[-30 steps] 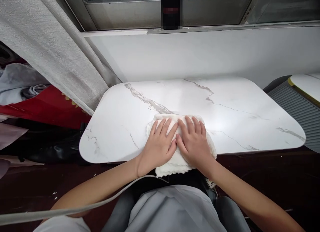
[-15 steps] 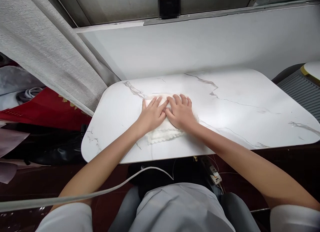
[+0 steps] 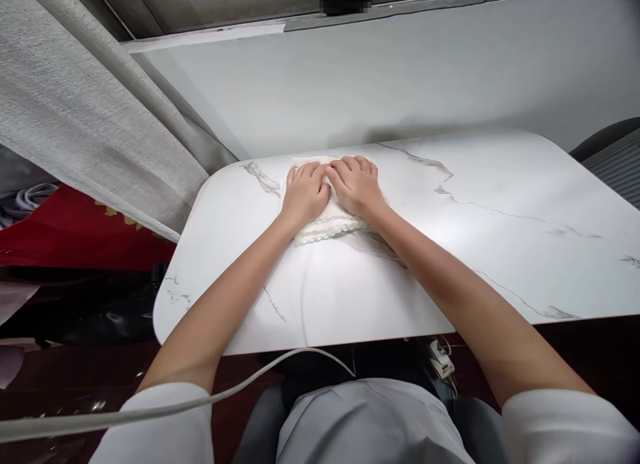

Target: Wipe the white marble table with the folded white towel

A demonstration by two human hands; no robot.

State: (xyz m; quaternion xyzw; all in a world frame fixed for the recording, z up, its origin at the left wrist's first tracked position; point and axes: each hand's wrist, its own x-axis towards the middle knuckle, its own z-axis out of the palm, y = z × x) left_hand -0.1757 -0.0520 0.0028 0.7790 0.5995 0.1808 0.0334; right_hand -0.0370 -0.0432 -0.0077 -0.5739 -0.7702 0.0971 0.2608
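Observation:
A folded white cloth with a scalloped edge lies on the marble-patterned white table, near its back side. My left hand rests palm down on the left part of the cloth, fingers laid out over it. Beside it, my right hand presses on the right part in the same way, its thumb close to the left hand. Both hands cover much of the cloth's middle. The scalloped near edge shows below them.
Behind the table stands a white wall panel. A grey curtain hangs at the left, beside a red cloth. A white cable crosses in front of me. A white power strip is under the front edge.
Both hands and the cloth have slid forward across the table, towards the wall. The fingers are now less spread. The camera view has shifted slightly.

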